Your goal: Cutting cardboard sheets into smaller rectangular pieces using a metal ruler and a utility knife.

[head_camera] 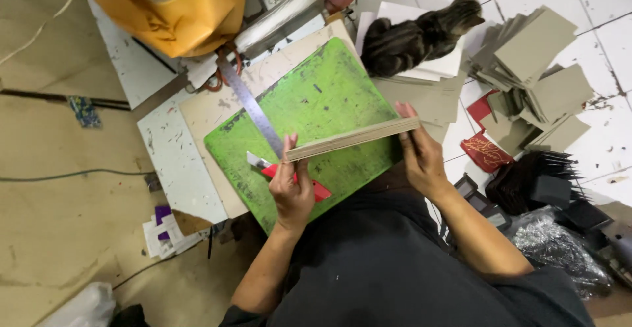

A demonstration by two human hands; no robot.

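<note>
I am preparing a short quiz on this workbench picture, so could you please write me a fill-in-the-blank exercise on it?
1. Both hands, left hand and right hand, hold a stack of ____ sheets by its two ends.
2. The cutting mat beneath is ____ in colour.
3. The metal ruler lies on the mat, on the person's ____ side.
4. A ____ lies on white sheets beyond the mat.

Missing words: cardboard; green; left; cat

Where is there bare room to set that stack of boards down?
The upper half of the green cutting mat is bare, between the steel ruler and the cat. Its lower part is crowded: the red utility knife lies under the left hand. Right of the right hand, grey card piles fill the floor.
</note>
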